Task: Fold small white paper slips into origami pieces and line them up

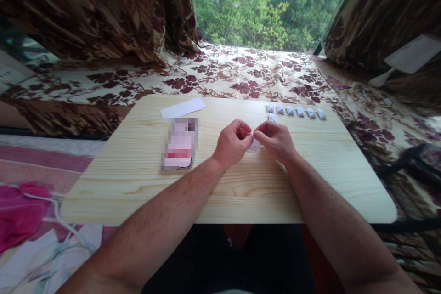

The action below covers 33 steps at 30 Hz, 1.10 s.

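- Where both bare forearms come in from six o'clock, a pale, wood-grained tabletop [138, 183] with rounded corners spreads across the middle of the view.
- At eight o'clock, off the tabletop's near left corner, a pink cloth [17, 211] lies low down with a white cable [62, 220] curling beside it.
- Past the tabletop's far edge, a cream cloth with dark red flowers [223, 71] covers a ledge, brown patterned curtains [86, 9] hang at ten and two o'clock, and a window [248, 9] at twelve o'clock shows green trees.
- A small paper piece [254, 145], white and partly folded, sits between the two hands just above the tabletop's centre; most of it is hidden by fingers.
- At nine o'clock from the hands, a flat rectangular item [179, 143] lies on the wood, its face blurred, with a white paper strip [182, 107] just beyond it.
- At one o'clock from the hands, a row of small folded paper shapes [296, 111] lines the far edge, with one more [271, 117] just nearer at its left end.
- The left hand [231, 143] is curled, knuckles up, thumb and fingertips pinched on the paper piece.
- The right hand [275, 140] mirrors it, fingers bent inward and closed on the same piece, the two hands nearly touching.
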Each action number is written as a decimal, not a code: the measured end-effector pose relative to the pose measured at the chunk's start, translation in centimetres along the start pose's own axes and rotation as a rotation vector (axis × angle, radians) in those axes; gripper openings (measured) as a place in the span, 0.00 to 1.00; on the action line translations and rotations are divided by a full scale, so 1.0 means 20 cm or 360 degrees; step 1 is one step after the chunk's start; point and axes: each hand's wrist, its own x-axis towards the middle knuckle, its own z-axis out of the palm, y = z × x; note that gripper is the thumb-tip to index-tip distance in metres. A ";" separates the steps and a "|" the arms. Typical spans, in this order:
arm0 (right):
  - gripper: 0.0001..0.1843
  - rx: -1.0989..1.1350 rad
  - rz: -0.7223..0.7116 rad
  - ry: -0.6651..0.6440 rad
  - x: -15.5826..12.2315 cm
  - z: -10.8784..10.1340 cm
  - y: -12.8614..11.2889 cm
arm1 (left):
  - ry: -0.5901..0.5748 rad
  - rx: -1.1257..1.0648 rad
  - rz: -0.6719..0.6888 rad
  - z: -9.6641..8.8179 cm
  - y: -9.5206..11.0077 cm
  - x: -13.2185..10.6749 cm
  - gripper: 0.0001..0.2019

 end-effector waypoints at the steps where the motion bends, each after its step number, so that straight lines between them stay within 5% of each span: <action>1: 0.08 -0.0014 0.0000 -0.0004 0.00 0.00 0.00 | -0.0012 0.0017 0.0002 0.00 0.00 0.00 0.07; 16: 0.08 -0.0280 -0.0046 -0.0103 0.01 -0.01 0.02 | -0.0013 0.0108 0.0072 0.00 0.01 -0.01 0.06; 26: 0.09 -0.0092 -0.0075 -0.0022 0.02 -0.01 0.05 | -0.0125 0.0110 -0.0056 0.00 -0.02 0.01 0.08; 33: 0.10 -0.0017 -0.0139 0.0041 0.01 0.01 0.06 | -0.0023 0.0128 -0.0098 0.00 0.02 0.01 0.09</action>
